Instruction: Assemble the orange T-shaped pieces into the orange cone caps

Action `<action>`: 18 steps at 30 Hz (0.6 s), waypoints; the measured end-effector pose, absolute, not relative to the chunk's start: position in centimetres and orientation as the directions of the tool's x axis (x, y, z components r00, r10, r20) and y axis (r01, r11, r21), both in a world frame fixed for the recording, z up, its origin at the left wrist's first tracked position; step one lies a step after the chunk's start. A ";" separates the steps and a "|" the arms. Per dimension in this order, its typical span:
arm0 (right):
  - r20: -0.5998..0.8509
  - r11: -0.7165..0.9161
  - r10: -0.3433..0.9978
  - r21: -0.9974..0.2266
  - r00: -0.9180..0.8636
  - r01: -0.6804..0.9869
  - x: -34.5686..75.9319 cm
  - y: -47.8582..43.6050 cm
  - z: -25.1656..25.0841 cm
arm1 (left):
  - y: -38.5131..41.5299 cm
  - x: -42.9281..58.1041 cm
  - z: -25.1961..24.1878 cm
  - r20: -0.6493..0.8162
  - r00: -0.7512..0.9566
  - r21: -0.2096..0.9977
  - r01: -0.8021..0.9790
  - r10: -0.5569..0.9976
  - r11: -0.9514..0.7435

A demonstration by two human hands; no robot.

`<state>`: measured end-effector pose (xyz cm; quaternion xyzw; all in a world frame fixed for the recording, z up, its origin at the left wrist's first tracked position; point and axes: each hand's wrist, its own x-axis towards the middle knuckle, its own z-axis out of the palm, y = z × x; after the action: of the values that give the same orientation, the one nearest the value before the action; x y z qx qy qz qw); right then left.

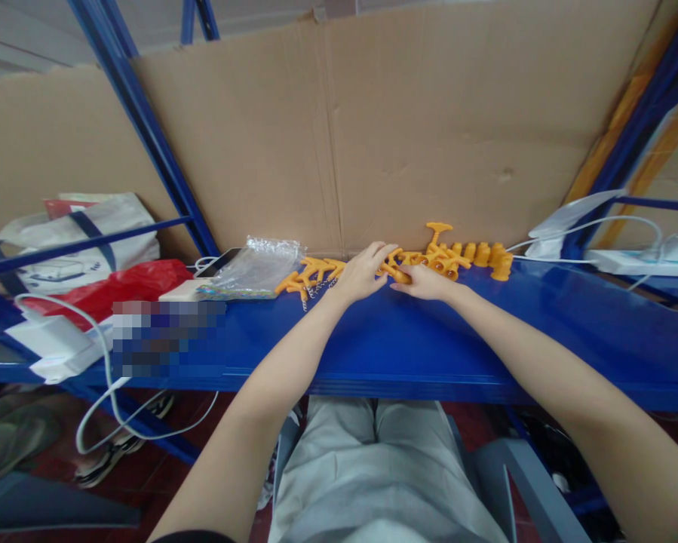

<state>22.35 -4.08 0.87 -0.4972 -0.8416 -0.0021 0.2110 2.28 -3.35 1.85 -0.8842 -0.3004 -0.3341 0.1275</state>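
Orange plastic parts lie along the back of the blue shelf (372, 347). My left hand (366, 273) and my right hand (421, 283) are close together over them, both closed round an orange piece (398, 274). Left of my hands sit branched orange parts (310, 275) with thin coiled bits beside them. To the right are more orange parts (452, 260), several orange cylinders (482, 254) and an upright orange T-shaped piece (439, 228). Fine detail of the held piece is hidden by my fingers.
A clear plastic bag (253, 270), a red bag (129, 286), a white tote (101, 241) and white chargers with cables (56, 339) are at the left. A cardboard sheet (372, 136) stands behind. At the right is a white power strip (627, 262). Another person's foot (98, 464) shows below left.
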 end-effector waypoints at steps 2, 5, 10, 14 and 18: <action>0.364 0.518 0.832 -0.238 -0.419 0.822 22.3 -4.0 0.7 | -3.8 2.5 2.3 0.672 0.597 -0.035 0.616 0.438 -0.787; 0.411 0.504 0.836 -0.310 -0.364 0.806 22.4 -3.6 0.6 | -4.5 2.9 3.0 0.672 0.588 -0.045 0.638 0.449 -0.769; 0.537 0.435 0.828 -0.431 -0.163 0.791 23.2 -1.6 0.7 | -5.5 3.4 3.8 0.660 0.615 -0.076 0.627 0.432 -0.776; 0.473 0.269 0.875 -0.645 0.098 0.715 24.0 0.4 1.5 | -5.8 3.7 3.7 0.651 0.644 -0.102 0.599 0.402 -0.795; 0.303 0.082 0.929 -0.727 0.212 0.681 24.2 1.2 3.0 | -5.9 3.9 3.6 0.637 0.664 -0.116 0.585 0.392 -0.803</action>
<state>24.19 1.22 2.99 -0.6607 -0.6093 0.1504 0.4117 3.92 -5.92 3.59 -0.8984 -0.2720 -0.3067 0.1573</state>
